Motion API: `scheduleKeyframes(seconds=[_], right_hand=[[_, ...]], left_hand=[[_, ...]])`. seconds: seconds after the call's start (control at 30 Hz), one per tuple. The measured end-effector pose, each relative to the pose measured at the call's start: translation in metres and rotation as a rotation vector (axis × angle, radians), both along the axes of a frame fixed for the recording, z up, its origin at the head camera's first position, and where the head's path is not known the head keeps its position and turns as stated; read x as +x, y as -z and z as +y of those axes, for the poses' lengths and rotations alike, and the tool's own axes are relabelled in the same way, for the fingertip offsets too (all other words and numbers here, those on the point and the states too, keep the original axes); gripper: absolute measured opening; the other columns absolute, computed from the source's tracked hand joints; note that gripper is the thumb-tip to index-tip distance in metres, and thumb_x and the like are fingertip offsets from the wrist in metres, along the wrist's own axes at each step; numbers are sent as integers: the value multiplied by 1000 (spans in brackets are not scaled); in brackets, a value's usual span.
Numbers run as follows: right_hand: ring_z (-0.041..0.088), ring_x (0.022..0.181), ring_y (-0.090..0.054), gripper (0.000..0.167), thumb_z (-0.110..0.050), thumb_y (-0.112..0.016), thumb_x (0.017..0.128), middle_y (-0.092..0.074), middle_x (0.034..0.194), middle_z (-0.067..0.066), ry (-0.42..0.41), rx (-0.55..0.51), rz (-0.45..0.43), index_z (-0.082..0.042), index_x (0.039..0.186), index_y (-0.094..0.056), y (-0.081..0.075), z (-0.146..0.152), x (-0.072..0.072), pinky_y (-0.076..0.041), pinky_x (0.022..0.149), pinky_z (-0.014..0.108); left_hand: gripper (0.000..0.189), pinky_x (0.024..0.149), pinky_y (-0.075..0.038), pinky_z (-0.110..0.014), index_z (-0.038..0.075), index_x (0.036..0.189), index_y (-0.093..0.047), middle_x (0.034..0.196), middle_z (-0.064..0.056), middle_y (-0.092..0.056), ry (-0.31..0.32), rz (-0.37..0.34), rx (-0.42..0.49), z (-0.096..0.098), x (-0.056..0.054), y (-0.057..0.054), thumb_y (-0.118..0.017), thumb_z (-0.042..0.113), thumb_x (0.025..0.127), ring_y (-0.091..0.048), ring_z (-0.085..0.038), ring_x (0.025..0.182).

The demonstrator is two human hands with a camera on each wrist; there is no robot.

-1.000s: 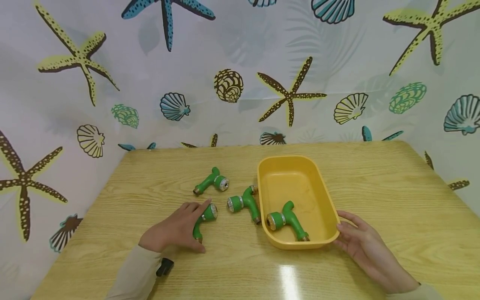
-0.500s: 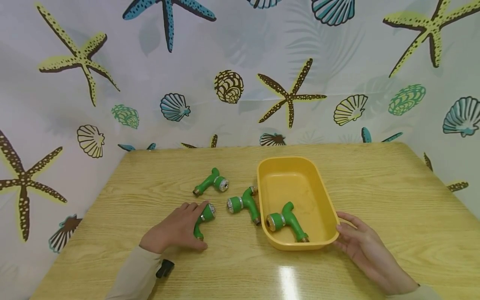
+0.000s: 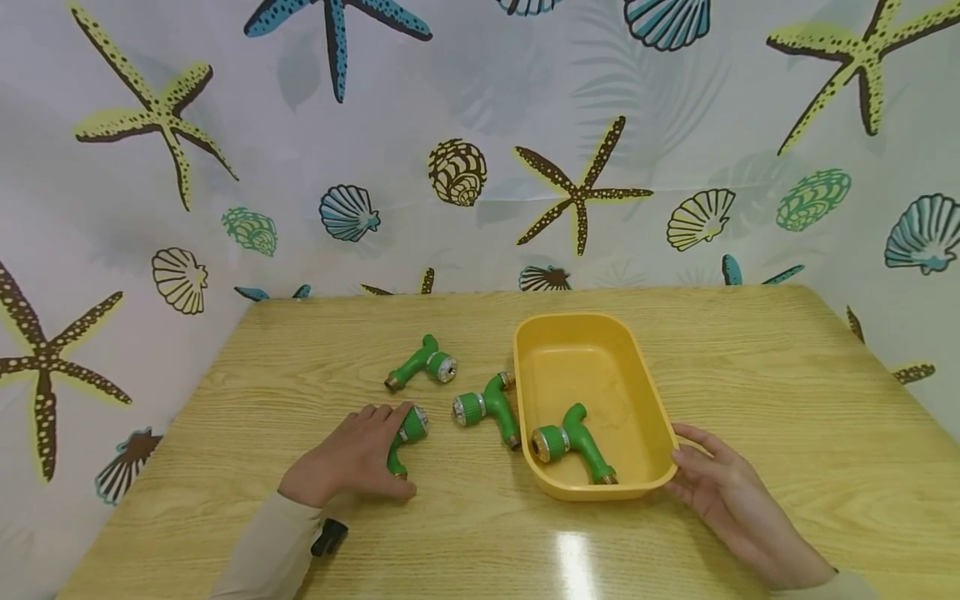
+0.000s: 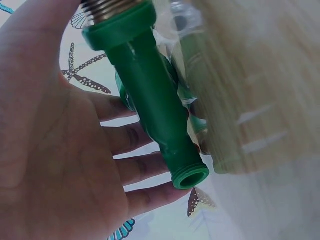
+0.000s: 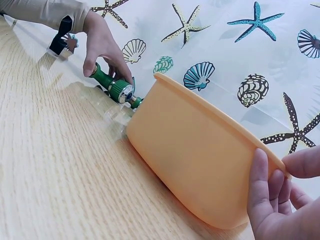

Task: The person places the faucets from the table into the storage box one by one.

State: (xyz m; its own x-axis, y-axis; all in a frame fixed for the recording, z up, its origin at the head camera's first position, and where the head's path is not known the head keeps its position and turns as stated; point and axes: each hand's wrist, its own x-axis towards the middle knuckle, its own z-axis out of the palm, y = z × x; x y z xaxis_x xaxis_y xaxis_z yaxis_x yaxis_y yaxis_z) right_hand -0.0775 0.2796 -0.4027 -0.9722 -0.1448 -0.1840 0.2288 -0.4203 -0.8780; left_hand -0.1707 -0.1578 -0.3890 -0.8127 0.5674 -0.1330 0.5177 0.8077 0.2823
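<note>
My left hand [image 3: 352, 458] grips a green tap [image 3: 412, 425] at the left of the table, its palm hiding part of the body. In the left wrist view the same tap [image 4: 150, 95] lies across the fingers, with its brass thread near the thumb and its open spout towards the fingertips. With thumb and fingers my right hand [image 3: 738, 500] pinches the near right corner of the yellow tub [image 3: 577, 367]. The rim is between the fingers in the right wrist view, where the tub wall [image 5: 195, 150] shows. One green tap [image 3: 577, 437] lies inside the tub.
Another green tap [image 3: 491, 407] lies right against the tub's left side. A further tap [image 3: 420, 364] is farther back on the wooden table [image 3: 787, 375]. Behind the table hangs a white cloth [image 3: 480, 108] printed with starfish and shells.
The tap under my left hand has shifted a little to the left, turning slightly with the fingers. My right hand and the tub have stayed in place.
</note>
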Motion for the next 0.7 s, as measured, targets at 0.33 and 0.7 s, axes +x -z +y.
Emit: scheduleKeyframes(seconds=[0.33,0.7], right_hand=[[16,99,-61,25,-2,-44,102,-59,114,3,8,4,-3,-18,118,-54,2,1,0,-51,84,32],[16,98,-61,25,-1,-45,101,-59,114,3,5,-14,-6,-16,119,-53,0,0,0,-51,84,32]], left_hand=[[101,97,-36,-59,-5,145,-36,132,-26,-49,-14,-5,-16,1,1,-2,-73,50,69,-45,-44,122],[102,92,-41,-54,-5,145,-38,125,-22,-53,-21,56,-70,1,4,-12,-74,53,69,-50,-40,114]])
